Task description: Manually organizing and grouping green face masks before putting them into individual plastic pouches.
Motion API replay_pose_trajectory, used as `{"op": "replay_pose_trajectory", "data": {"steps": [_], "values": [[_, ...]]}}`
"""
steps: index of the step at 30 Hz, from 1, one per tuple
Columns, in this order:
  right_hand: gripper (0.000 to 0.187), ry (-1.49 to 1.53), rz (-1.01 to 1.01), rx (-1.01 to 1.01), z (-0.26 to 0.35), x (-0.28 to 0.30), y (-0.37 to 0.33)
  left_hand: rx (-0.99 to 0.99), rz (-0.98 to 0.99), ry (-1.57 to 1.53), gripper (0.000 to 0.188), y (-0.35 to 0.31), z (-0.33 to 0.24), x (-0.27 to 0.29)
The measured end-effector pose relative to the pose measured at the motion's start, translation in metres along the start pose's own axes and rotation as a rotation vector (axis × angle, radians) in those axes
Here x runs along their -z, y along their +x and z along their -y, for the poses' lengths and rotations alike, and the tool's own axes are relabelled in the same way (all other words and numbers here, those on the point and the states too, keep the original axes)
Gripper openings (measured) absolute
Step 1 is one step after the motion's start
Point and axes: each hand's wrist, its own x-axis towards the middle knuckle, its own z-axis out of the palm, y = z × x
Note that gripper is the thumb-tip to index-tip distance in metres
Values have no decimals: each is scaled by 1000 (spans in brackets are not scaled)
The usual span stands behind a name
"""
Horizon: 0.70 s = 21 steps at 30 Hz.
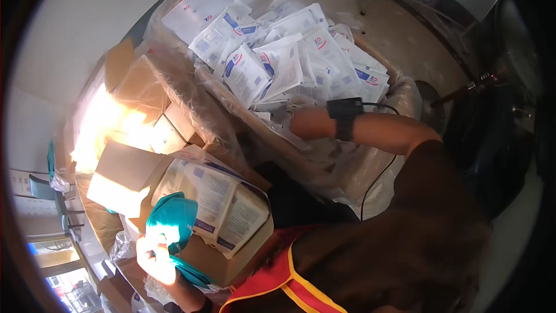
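Your left hand [155, 258] grips a teal cloth-like item [174, 220], fingers closed on it, just above an open cardboard box [231, 264] of bundled white packs [223, 197], handy for dropping in. Your right hand [310, 123], strap at the wrist, reaches into the plastic-lined bin [191, 90] of loose white pouches [278, 61]; can't tell its grip. Concrete floor beyond, sun glare on the left boxes.

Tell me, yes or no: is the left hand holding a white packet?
No, the left hand grips a teal cloth beside the open cardboard box.
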Motion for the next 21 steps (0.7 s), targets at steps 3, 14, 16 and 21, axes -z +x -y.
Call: {"op": "replay_pose_trajectory", "data": {"steps": [3,14,16,21], "values": [[41,30,-66,201,13,54,-70,-3,-43,73,8,-15,-7,3],[115,210,-241,-334,-139,-25,7,91,-75,113,7,-8,-20,-6],[118,218,-191,-301,-133,-30,24,115,-46,152,7,-10,-22,1],[121,221,-55,-180,-146,-47,77,222,-101,395,15,-9,-40,-19]]}}
